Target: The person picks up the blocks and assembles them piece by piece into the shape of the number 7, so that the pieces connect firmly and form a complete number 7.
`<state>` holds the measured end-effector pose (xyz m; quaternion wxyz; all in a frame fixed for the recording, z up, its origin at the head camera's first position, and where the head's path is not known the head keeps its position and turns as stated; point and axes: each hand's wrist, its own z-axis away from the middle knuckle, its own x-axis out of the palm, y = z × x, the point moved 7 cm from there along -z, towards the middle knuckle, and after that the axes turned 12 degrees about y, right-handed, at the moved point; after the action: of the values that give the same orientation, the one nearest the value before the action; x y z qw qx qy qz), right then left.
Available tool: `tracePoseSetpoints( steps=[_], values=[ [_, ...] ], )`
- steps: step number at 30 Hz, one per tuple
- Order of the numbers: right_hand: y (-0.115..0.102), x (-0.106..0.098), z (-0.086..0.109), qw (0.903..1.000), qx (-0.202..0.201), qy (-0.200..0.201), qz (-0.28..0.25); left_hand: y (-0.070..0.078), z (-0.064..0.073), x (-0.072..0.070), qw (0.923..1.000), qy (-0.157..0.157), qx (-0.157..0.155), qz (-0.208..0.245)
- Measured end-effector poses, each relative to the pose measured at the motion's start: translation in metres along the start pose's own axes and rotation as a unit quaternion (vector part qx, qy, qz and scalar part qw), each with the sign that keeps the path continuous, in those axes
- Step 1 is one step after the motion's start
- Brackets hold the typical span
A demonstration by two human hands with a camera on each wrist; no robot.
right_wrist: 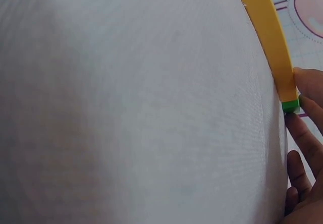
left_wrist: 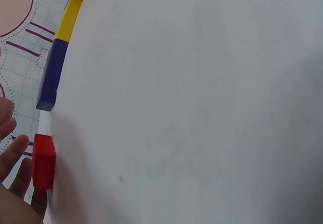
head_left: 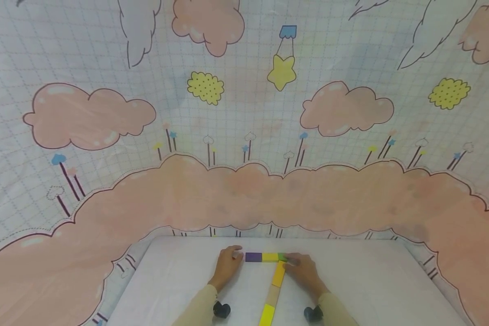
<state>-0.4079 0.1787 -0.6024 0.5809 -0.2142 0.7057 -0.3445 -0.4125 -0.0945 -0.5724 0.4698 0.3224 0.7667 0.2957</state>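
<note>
In the head view, a row at the back of the white table runs from a purple block (head_left: 253, 257) through a yellow block (head_left: 270, 257) to a green block (head_left: 282, 256). An orange block (head_left: 279, 274) starts a slanting line from the row's right end toward me. My left hand (head_left: 227, 263) is left of the purple block, its fingers around a red block (left_wrist: 44, 162). That red block is hidden in the head view and stands slightly apart from the purple one. With its fingertips, my right hand (head_left: 303, 270) pinches the green block, the thumb against the orange block.
Further down the slanting line lie a tan block (head_left: 273, 295) and a bright yellow block (head_left: 267, 314). The white tabletop (head_left: 362, 267) spreads to both sides. Behind it hangs a cloth backdrop (head_left: 236, 194) with clouds and stars. Small dark objects (head_left: 222, 310) sit at both wrists.
</note>
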Motion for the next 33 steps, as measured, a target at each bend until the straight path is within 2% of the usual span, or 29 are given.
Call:
tracePoseSetpoints(
  steps=[5, 10, 14, 18, 24, 33],
  values=[
    [0.000, -0.001, 0.000, 1.0000, 0.003, 0.005, 0.002, -0.004, -0.002, -0.010, 0.9998, 0.013, 0.015, 0.007],
    [0.001, 0.000, -0.002, 1.0000, 0.004, 0.003, 0.008, -0.005, -0.001, -0.024, 0.9994, 0.017, 0.010, 0.029],
    [0.000, 0.000, -0.003, 1.0000, 0.004, 0.002, 0.008, -0.008, 0.002, -0.034, 0.9991, 0.019, -0.012, 0.037],
    [0.000, 0.001, -0.003, 0.9999, 0.007, -0.001, 0.014, -0.015, 0.006, -0.041, 0.9986, 0.024, -0.039, 0.025],
    [0.000, 0.001, -0.001, 1.0000, 0.007, -0.004, 0.002, -0.024, 0.012, -0.043, 0.9977, 0.039, -0.055, 0.008],
    [-0.001, 0.000, 0.000, 0.9999, 0.004, -0.013, 0.006, -0.031, 0.016, -0.037, 0.9957, 0.048, -0.078, -0.013]
  ],
)
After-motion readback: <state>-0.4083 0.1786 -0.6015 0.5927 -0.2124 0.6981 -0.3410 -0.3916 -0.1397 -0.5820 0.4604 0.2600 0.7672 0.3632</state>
